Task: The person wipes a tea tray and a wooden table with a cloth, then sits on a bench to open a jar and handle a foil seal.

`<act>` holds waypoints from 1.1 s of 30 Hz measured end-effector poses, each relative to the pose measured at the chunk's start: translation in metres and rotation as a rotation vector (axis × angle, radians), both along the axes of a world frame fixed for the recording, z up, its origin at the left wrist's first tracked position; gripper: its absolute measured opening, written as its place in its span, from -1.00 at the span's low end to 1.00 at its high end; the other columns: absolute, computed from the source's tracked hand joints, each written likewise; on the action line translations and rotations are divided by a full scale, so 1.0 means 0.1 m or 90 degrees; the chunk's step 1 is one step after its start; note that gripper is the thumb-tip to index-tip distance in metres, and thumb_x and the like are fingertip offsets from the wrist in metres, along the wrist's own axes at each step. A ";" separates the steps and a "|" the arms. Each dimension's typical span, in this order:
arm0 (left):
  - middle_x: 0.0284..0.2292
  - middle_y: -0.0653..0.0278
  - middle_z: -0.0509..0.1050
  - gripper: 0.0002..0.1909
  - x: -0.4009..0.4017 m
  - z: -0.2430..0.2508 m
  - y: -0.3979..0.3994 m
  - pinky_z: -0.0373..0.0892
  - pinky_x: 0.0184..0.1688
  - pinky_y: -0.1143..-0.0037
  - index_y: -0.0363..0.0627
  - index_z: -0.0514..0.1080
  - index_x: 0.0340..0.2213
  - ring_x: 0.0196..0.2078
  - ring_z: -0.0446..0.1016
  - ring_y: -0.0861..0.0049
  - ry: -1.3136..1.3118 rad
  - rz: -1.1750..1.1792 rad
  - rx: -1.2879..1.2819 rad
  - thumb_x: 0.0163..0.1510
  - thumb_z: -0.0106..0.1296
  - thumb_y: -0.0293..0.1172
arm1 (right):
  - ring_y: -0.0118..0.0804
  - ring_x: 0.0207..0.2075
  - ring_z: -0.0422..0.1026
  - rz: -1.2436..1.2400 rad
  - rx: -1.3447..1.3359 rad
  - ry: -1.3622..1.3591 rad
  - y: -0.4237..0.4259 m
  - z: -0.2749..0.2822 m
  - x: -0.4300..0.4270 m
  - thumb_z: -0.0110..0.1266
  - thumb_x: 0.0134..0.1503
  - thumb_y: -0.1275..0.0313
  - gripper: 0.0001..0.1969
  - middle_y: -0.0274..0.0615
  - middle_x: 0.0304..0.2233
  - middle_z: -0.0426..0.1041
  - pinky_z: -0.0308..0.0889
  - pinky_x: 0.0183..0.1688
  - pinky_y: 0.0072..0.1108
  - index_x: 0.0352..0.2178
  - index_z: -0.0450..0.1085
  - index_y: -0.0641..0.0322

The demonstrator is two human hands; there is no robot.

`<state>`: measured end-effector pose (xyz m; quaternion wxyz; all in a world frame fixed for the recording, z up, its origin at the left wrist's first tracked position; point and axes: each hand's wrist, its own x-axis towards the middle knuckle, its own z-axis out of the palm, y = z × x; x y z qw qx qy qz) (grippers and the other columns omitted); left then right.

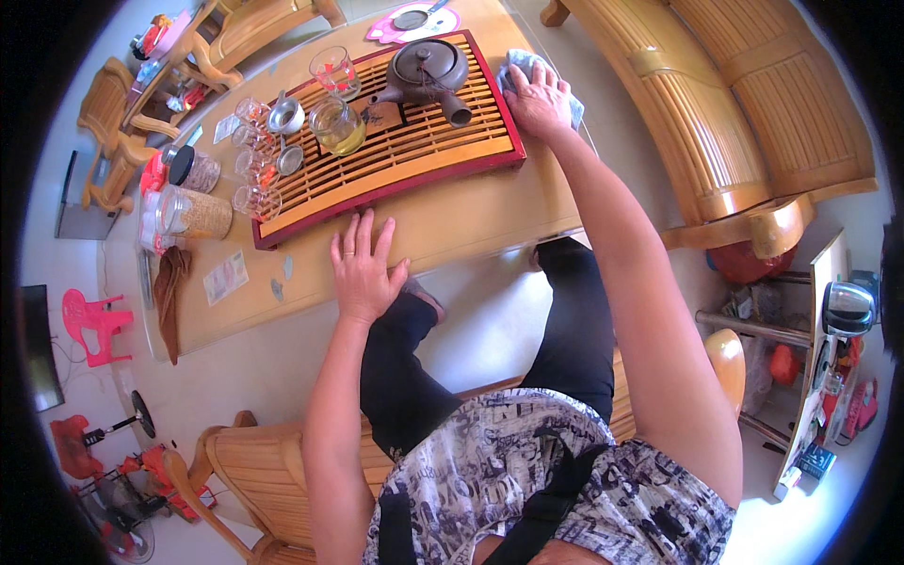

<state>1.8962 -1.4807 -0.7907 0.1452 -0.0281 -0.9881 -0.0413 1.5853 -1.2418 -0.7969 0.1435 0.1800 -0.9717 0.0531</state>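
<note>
My right hand (540, 99) presses on a folded light-blue cloth (577, 109) at the table's right edge, beside the tea tray. My left hand (366, 268) rests with spread fingers on the wooden table (466, 226), just below the tray's front edge, holding nothing. On the slatted tea tray (424, 152) with its red rim stand a dark clay teapot (427, 70), a glass pitcher (337, 127) with yellowish liquid and an empty glass with red marks (335, 74). Several small glass cups (256, 201), a metal strainer (285, 115) and another strainer (289, 159) are at its left end.
Left of the tray are a jar of grain-like contents (194, 213), a black-lidded jar (194, 169), a brown cloth (171, 300) and a banknote-like paper (226, 277). A pink mat (385, 30) lies at the far edge. A wooden bench (706, 106) stands at right.
</note>
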 end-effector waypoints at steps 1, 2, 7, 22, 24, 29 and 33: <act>0.14 0.12 0.17 -0.34 -0.02 0.00 0.01 0.01 0.17 0.06 0.06 0.27 0.07 0.19 0.12 0.19 0.001 0.000 0.000 -0.09 0.07 -0.06 | -0.02 0.20 0.07 0.000 0.000 0.001 -0.02 0.02 -0.12 -0.15 0.14 0.07 -0.48 0.05 0.18 0.07 0.01 0.10 -0.20 0.13 0.15 -0.13; 0.14 0.12 0.17 -0.34 -0.03 -0.01 0.03 0.01 0.17 0.06 0.06 0.27 0.07 0.19 0.12 0.19 -0.001 0.000 0.004 -0.09 0.08 -0.07 | -0.02 0.20 0.07 -0.001 0.005 -0.007 -0.04 0.03 -0.21 -0.16 0.14 0.07 -0.48 0.05 0.18 0.08 0.00 0.11 -0.20 0.13 0.15 -0.13; 0.14 0.12 0.17 -0.33 0.03 0.00 0.04 0.02 0.17 0.06 0.07 0.27 0.07 0.19 0.12 0.20 0.002 0.002 0.021 -0.11 0.10 -0.07 | -0.03 0.21 0.06 -0.005 0.019 -0.015 -0.10 0.07 -0.32 -0.20 0.15 0.03 -0.47 0.03 0.19 0.06 -0.02 0.13 -0.21 0.15 0.13 -0.17; 0.13 0.12 0.19 -0.39 0.77 -0.05 -0.21 0.00 0.18 0.06 0.10 0.27 0.06 0.20 0.13 0.21 0.053 0.008 0.047 -0.03 0.02 0.01 | 0.01 0.19 0.10 -0.030 0.005 0.025 0.36 0.04 2.29 0.00 0.07 0.17 -0.47 0.08 0.16 0.14 -0.01 0.15 -0.21 0.11 0.20 -0.10; 0.12 0.12 0.20 -0.40 0.86 -0.08 -0.23 0.01 0.18 0.04 0.11 0.28 0.04 0.20 0.13 0.23 0.050 0.000 0.057 -0.02 0.02 0.02 | 0.02 0.12 0.19 -0.023 -0.011 0.058 0.37 -0.03 2.62 0.02 0.02 0.31 -0.51 0.05 0.09 0.22 0.07 0.10 -0.21 0.05 0.27 -0.07; 0.11 0.12 0.20 -0.39 0.94 -0.13 -0.30 0.03 0.17 0.06 0.10 0.26 0.06 0.19 0.13 0.24 0.052 0.018 0.047 -0.01 0.00 0.03 | 0.00 -0.05 0.28 0.052 -0.045 0.070 0.24 -0.04 3.07 0.00 -0.09 0.46 -0.54 -0.03 -0.06 0.31 0.17 -0.05 -0.21 -0.06 0.37 -0.01; 0.10 0.09 0.20 -0.31 1.01 -0.17 -0.33 0.09 0.14 0.12 0.00 0.19 0.11 0.16 0.16 0.22 0.071 0.034 0.036 0.00 -0.02 0.04 | 0.02 -0.06 0.27 0.177 -0.051 0.031 0.07 0.02 3.22 0.01 -0.13 0.50 -0.54 -0.03 -0.07 0.31 0.19 -0.09 -0.22 -0.10 0.40 -0.01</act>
